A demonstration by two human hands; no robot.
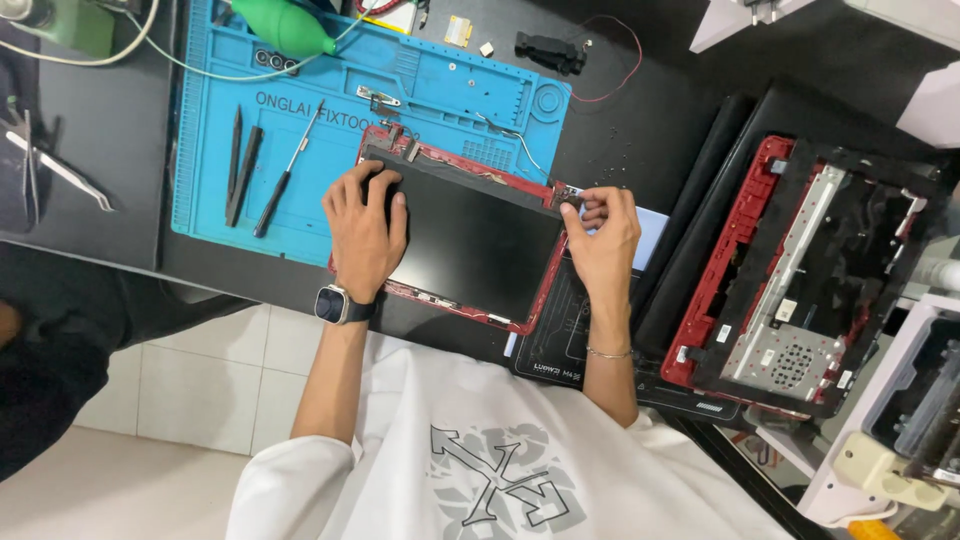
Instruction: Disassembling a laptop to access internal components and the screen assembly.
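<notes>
On the blue mat's (300, 110) right edge lies the screen (465, 240), a dark panel in a red frame, tilted, half on the mat and half on the black desk (110, 150). L hand (365, 225) lies palm-down on the screen's upper-left part, fingers loosely spread and flat on the glass, not gripping anything. A watch (333, 304) sits on that wrist. R hand (603, 235) is at the screen's right corner, fingertips pinched narrow on the frame edge by the small metal hinge (566, 196); a thin bracelet (608, 352) shows on that wrist.

Left of the screen, on the mat: a screwdriver (285, 178) w/ black handle, and two dark pry tools (240, 165) side by side. Above the screen, at the mat's top edge, a green blower (285, 27). Further left, off the mat, tweezers (60, 170) on the desk. Above-right of the screen, a small black part (550, 50) w/ a red wire (615, 70) looping near it.

Right of the screen, well apart, a red laptop base (790, 280) lies open, metal plate and black inner parts showing. Below the screen's right corner, partly under it, a dark pad (555, 340).
</notes>
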